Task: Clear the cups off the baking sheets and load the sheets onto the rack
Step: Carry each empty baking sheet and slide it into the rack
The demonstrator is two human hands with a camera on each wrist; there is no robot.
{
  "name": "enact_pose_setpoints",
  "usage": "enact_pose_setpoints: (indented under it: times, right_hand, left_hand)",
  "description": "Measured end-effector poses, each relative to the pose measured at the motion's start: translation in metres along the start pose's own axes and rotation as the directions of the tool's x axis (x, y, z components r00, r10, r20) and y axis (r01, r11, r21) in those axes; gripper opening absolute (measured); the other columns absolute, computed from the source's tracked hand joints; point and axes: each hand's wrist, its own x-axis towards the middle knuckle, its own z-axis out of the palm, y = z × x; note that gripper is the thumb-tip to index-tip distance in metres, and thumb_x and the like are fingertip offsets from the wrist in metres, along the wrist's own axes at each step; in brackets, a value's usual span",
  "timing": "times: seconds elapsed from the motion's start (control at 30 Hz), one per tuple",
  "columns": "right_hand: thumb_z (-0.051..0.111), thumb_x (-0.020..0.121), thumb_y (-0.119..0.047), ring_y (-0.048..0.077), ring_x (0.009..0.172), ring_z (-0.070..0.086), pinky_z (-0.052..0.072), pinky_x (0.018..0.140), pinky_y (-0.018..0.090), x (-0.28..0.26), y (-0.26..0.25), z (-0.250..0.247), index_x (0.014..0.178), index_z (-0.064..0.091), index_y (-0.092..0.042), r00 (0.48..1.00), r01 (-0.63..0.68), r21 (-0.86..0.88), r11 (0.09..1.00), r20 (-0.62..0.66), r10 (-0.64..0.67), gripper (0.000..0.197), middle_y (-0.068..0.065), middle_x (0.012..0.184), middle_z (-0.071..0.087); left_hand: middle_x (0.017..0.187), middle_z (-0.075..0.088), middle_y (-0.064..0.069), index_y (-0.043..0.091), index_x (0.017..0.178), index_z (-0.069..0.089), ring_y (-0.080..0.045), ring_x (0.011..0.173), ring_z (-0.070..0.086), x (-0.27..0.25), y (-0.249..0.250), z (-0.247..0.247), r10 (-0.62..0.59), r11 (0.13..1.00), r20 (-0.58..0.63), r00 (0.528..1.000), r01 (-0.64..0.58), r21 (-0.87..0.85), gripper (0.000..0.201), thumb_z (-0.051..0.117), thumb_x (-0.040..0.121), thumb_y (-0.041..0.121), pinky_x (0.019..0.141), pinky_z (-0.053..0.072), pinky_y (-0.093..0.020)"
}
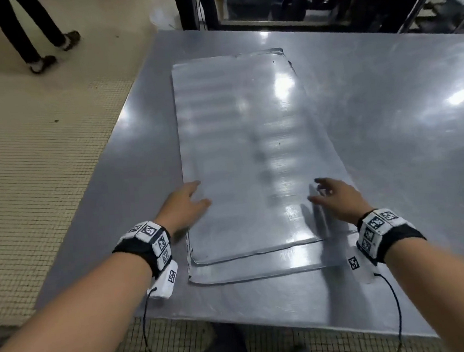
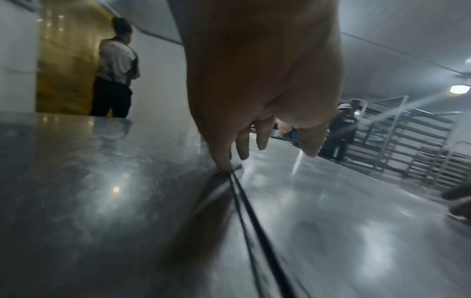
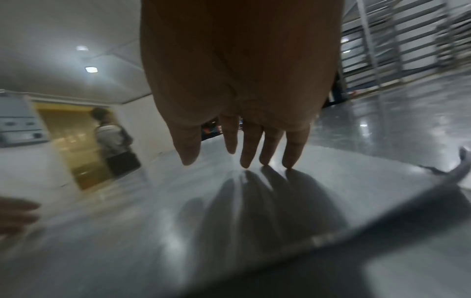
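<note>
Left hand [image 1: 184, 205] fingers loose, fingertip at sheets' left edge | right hand [image 1: 335, 197] spread, holding nothing | sheets [image 1: 244, 135] stacked mid-table [image 1: 387, 106], no cups visible | tip: hook both long edges, lift level

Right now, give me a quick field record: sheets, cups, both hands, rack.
sheets: two baking sheets stacked on the steel table, top one skewed
cups: none visible on them
left hand: open, fingertip at the stack's left edge
right hand: open, fingers spread over the top sheet near its right edge
rack: beyond the table, seen from the wrist views
</note>
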Motion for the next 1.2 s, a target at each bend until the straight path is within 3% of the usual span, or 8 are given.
enact_pose_setpoints:
  times: [0.2, 0.37, 0.47, 0.53, 0.63, 0.93, 1.07, 1.2]
  right_hand:
    - [0.077, 0.071, -0.063, 0.016, 0.092, 0.063, 0.052, 0.083, 0.034, -0.062, 0.028, 0.016, 0.126, 0.066, -0.021, 0.966, 0.258, -0.169, 0.951, 0.019, -0.259, 0.07, 0.001, 0.105, 0.067]
    - [0.072, 0.07, -0.071, 0.02, 0.116, 0.055, 0.048, 0.097, 0.04, -0.1, 0.057, 0.02, 0.142, 0.053, -0.025, 0.927, 0.376, -0.241, 0.895, 0.083, -0.367, 0.088, -0.002, 0.125, 0.062]
    - [0.074, 0.078, -0.06, 0.019, 0.112, 0.058, 0.049, 0.096, 0.04, -0.112, 0.055, 0.025, 0.144, 0.051, -0.027, 0.923, 0.385, -0.172, 0.907, 0.065, -0.379, 0.077, -0.003, 0.119, 0.066]
    - [0.073, 0.083, -0.054, 0.015, 0.104, 0.062, 0.051, 0.09, 0.036, -0.119, 0.056, 0.029, 0.14, 0.054, -0.031, 0.924, 0.381, -0.156, 0.911, 0.054, -0.378, 0.065, -0.007, 0.11, 0.07]
    - [0.069, 0.083, -0.057, 0.011, 0.093, 0.063, 0.052, 0.082, 0.034, -0.131, 0.062, 0.035, 0.132, 0.057, -0.035, 0.928, 0.373, -0.177, 0.911, 0.052, -0.37, 0.055, -0.015, 0.1, 0.07]
    - [0.073, 0.079, -0.061, 0.002, 0.076, 0.063, 0.05, 0.071, 0.025, -0.17, 0.071, 0.032, 0.111, 0.063, -0.038, 0.936, 0.352, -0.234, 0.906, 0.095, -0.339, 0.04, -0.021, 0.085, 0.071]
    - [0.076, 0.078, -0.059, -0.002, 0.072, 0.061, 0.04, 0.062, 0.019, -0.19, 0.068, 0.037, 0.107, 0.062, -0.038, 0.949, 0.313, -0.229, 0.922, 0.102, -0.297, 0.038, -0.024, 0.077, 0.068]
    - [0.078, 0.075, -0.059, -0.003, 0.07, 0.062, 0.044, 0.063, 0.018, -0.216, 0.07, 0.049, 0.109, 0.064, -0.038, 0.951, 0.302, -0.205, 0.931, 0.125, -0.281, 0.042, -0.022, 0.075, 0.069]
  left_hand:
    - [0.152, 0.047, 0.001, 0.025, 0.151, 0.043, -0.02, 0.141, 0.04, -0.107, 0.022, 0.063, 0.136, 0.95, -0.005, 0.991, -0.129, 0.284, 0.106, 0.065, 0.065, 0.085, 0.118, 0.032, -0.035]
    - [0.14, 0.057, 0.004, 0.029, 0.148, 0.046, -0.018, 0.126, 0.054, -0.167, 0.022, 0.092, 0.113, 0.94, -0.174, 0.978, -0.048, 0.338, 0.092, 0.076, 0.071, 0.07, 0.104, 0.043, -0.033]
    - [0.131, 0.061, 0.004, 0.029, 0.146, 0.047, -0.018, 0.118, 0.058, -0.184, 0.023, 0.098, 0.069, 0.928, -0.234, 0.97, 0.024, 0.372, 0.078, 0.076, 0.079, 0.057, 0.098, 0.047, -0.034]
    - [0.113, 0.065, 0.003, 0.03, 0.144, 0.049, -0.019, 0.103, 0.061, -0.192, 0.025, 0.101, 0.039, 0.915, -0.279, 0.96, 0.078, 0.397, 0.07, 0.075, 0.083, 0.053, 0.088, 0.051, -0.034]
    - [0.096, 0.063, 0.007, 0.031, 0.141, 0.05, -0.015, 0.088, 0.061, -0.206, 0.026, 0.104, 0.017, 0.9, -0.295, 0.955, 0.114, 0.421, 0.067, 0.076, 0.082, 0.052, 0.079, 0.053, -0.033]
    - [0.079, 0.063, 0.017, 0.035, 0.137, 0.052, -0.002, 0.077, 0.06, -0.239, 0.016, 0.111, 0.02, 0.892, -0.23, 0.973, 0.087, 0.444, 0.072, 0.078, 0.075, 0.06, 0.079, 0.054, -0.027]
    - [0.079, 0.065, 0.017, 0.033, 0.136, 0.053, -0.003, 0.078, 0.062, -0.254, 0.01, 0.109, 0.043, 0.902, -0.204, 0.978, 0.049, 0.428, 0.074, 0.078, 0.073, 0.063, 0.081, 0.056, -0.028]
    - [0.074, 0.067, 0.016, 0.03, 0.132, 0.056, -0.003, 0.079, 0.067, -0.277, -0.001, 0.108, 0.07, 0.914, -0.204, 0.977, 0.019, 0.405, 0.077, 0.077, 0.069, 0.069, 0.085, 0.057, -0.03]
